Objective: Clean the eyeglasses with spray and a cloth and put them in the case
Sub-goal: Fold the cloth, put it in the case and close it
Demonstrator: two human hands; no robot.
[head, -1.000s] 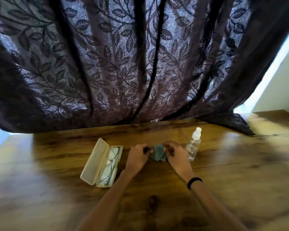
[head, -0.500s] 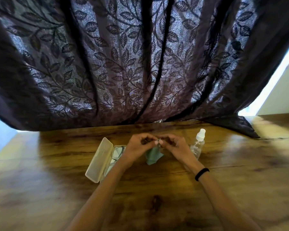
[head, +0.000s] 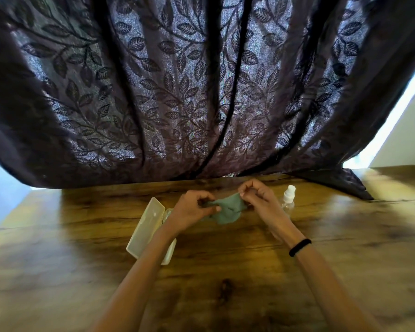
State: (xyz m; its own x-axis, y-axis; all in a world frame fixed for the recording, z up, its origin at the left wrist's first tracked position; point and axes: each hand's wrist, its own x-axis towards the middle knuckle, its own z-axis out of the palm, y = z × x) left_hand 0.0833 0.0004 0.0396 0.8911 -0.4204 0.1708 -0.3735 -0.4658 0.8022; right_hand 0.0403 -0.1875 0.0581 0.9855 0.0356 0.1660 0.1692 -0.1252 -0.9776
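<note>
A grey-green cloth (head: 228,209) hangs stretched between my two hands above the wooden table. My left hand (head: 192,208) pinches its left edge and my right hand (head: 258,196) pinches its right corner. An open cream glasses case (head: 147,227) lies on the table to the left, partly under my left forearm; the eyeglasses inside it are hidden by my left hand and arm. Behind my right hand stands a small clear spray bottle (head: 288,197) with a white cap.
The wooden table (head: 225,271) spreads wide on all sides. A dark leaf-patterned curtain (head: 189,92) hangs along its back edge, and its hem lies on the table at the back right (head: 340,180).
My hands lifted the crumpled cloth off the table and then pulled apart, spreading it open between them. My left arm now covers the glasses in the case.
</note>
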